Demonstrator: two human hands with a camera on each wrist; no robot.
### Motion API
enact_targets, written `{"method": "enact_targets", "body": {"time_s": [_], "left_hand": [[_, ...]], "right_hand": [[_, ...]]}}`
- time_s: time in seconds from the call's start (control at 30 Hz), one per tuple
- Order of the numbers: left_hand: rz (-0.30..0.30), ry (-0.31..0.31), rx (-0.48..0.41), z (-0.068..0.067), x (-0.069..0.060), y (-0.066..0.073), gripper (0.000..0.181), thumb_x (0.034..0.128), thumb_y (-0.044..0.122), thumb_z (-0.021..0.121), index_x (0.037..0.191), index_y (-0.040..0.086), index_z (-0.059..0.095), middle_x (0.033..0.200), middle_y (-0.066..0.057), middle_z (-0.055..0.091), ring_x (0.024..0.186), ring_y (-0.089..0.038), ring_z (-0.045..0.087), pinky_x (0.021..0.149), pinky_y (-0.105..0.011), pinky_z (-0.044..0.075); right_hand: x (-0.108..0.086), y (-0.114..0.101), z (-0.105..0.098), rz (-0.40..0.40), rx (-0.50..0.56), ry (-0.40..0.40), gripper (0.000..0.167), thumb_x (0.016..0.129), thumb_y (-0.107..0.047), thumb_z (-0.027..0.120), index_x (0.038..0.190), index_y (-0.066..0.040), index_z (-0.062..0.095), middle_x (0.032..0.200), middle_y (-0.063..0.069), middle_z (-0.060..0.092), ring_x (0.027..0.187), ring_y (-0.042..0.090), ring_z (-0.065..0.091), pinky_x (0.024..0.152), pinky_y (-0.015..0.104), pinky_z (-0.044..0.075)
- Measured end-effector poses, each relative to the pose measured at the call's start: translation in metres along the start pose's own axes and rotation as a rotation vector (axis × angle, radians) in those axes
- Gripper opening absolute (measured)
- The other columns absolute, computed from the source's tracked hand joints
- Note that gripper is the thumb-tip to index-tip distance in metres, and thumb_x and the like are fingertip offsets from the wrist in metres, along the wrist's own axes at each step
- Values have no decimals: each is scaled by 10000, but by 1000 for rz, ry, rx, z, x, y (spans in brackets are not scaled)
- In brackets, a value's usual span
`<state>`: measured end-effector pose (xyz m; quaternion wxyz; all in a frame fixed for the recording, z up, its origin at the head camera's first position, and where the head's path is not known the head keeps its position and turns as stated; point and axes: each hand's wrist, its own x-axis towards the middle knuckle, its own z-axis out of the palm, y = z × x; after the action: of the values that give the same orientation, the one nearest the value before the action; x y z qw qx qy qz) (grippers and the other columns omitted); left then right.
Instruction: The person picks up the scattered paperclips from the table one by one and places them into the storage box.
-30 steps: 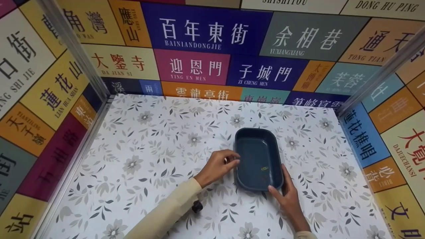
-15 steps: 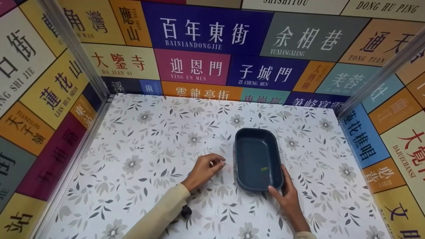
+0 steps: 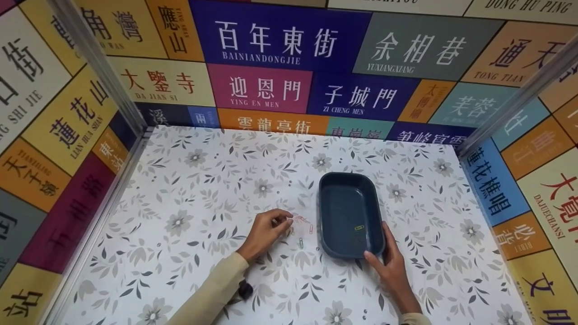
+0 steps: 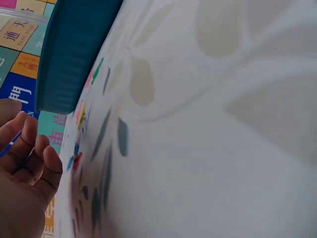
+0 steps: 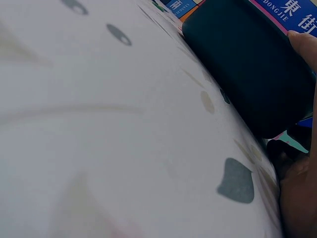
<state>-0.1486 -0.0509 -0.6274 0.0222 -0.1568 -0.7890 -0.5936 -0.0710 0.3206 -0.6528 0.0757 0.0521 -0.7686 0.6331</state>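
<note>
While the right hand grips the dark blue basin, loose paper clips lie between basin and the nearer left hand, whose curl leaves any grip undetermined.

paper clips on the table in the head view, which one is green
The green clip lies lowest in that picture, left of the tray; the reddish clips lie above it.

Sign-covered walls around a floral counter
Colourful panels of Chinese characters fill three sides; grey strips run up the two far corners.
</note>
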Motion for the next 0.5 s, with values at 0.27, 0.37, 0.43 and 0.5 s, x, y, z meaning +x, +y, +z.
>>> {"method": "enact_targets", "body": {"time_s": [0.27, 0.37, 0.43, 0.5], "left_hand": [[-8, 39, 9, 0, -6, -9, 107, 1026, 72, 778, 1107, 18, 822, 874, 9, 737, 784, -119, 655, 738, -245, 531], [4, 66, 34, 0, -7, -11, 93, 1018, 65, 783, 1097, 39, 825, 883, 21, 731, 791, -117, 654, 741, -253, 534], [13, 86, 56, -1, -7, -13, 86, 1013, 63, 789, 1087, 41, 825, 883, 26, 720, 795, -120, 649, 742, -258, 532], [29, 101, 81, -2, -7, -15, 81, 1009, 61, 792, 1081, 41, 823, 888, 21, 709, 806, -128, 644, 747, -268, 532]], "right_hand": [[1, 1, 0, -40, 60, 2, 937, 959, 137, 726, 1740, -15, 232, 1794, 281, 176, 1584, -46, 298, 1247, 144, 257], [1, 1, 0, -45, 72, -1, 938, 954, 145, 726, 1738, -11, 236, 1791, 289, 176, 1584, -40, 305, 1248, 147, 258], [1, 1, 0, -37, 75, 0, 943, 952, 145, 730, 1740, -17, 236, 1794, 274, 183, 1582, -37, 311, 1249, 148, 259], [0, 0, 0, -26, 74, -1, 939, 958, 136, 730, 1742, -30, 241, 1799, 256, 189, 1580, -35, 313, 1247, 149, 263]]}}
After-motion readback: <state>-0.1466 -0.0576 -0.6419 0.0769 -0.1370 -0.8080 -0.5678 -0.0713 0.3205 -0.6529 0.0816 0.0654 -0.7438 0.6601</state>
